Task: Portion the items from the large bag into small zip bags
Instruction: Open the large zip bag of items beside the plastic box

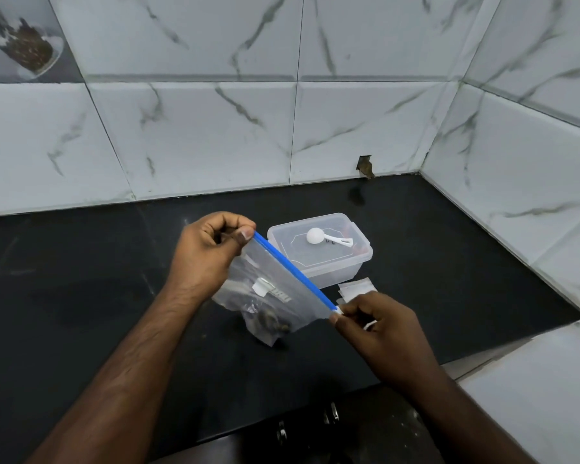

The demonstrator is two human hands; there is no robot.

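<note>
A large clear zip bag [275, 296] with a blue zip strip along its top hangs above the black counter, with dark brown pieces gathered in its lower corner. My left hand [211, 249] pinches the upper left end of the blue strip. My right hand [379, 326] pinches the white slider at the strip's lower right end. A few small clear zip bags [355, 289] lie flat on the counter just behind my right hand.
A lidded clear plastic box [322, 259] stands behind the bag, with a white scoop [325, 237] lying on its lid. The black counter [81, 296] is bounded by marble-patterned tiled walls at the back and right. A tiled ledge [533, 380] rises at the near right.
</note>
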